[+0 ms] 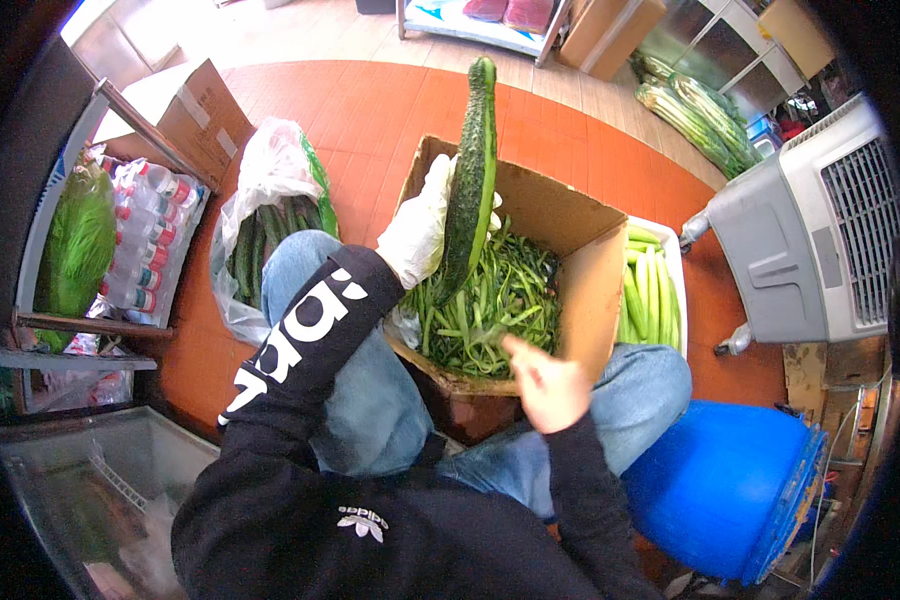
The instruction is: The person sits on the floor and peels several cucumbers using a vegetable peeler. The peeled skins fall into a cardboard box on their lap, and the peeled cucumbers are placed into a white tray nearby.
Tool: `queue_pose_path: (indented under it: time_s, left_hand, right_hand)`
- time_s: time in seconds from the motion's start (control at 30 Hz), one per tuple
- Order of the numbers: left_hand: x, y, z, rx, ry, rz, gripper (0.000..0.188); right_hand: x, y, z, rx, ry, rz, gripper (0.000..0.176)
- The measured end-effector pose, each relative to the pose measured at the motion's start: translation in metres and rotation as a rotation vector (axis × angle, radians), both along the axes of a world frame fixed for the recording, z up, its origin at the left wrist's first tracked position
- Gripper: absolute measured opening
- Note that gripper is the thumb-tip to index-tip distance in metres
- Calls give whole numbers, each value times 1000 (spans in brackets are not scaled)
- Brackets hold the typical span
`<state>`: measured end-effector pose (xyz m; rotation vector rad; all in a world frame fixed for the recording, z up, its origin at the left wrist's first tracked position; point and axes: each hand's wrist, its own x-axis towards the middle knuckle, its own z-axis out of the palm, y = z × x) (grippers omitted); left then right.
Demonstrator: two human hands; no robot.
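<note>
My left hand (418, 225), in a white glove, is shut on a long dark green cucumber (469, 176) with a peeled strip along its right side. It is tilted nearly upright over an open cardboard box (596, 289). Long green peel strips (487, 315) fill the bottom of the box. My right hand (549, 379), bare and blurred, is over the box's near edge with its fingers bent; whether a tool is in it cannot be made out. To the right, pale peeled cucumbers (649, 292) lie in a white tub (677, 277). Unpeeled cucumbers (259, 240) show in a plastic bag (270, 157) on the left.
A blue barrel (720, 487) lies at the lower right, below a grey air cooler (787, 232) on casters. A metal rack (90, 324) with bottled water is at the left, above a glass-sided container (105, 465). Bundled leafy vegetables (694, 120) lie farther off at the right.
</note>
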<state>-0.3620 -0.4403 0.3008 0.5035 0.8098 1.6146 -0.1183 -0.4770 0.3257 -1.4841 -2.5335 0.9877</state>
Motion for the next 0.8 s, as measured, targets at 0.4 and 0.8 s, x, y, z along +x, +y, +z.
queue_pose_path:
  time_s: [0.4, 0.8]
  left_hand:
    - [20, -11, 4, 26, 214, -102, 52]
    - [3, -5, 6, 4, 76, -17, 50]
  right_hand:
    - [-87, 93, 63, 778, 243, -120, 30]
    - [-12, -36, -21, 181, -106, 242, 27]
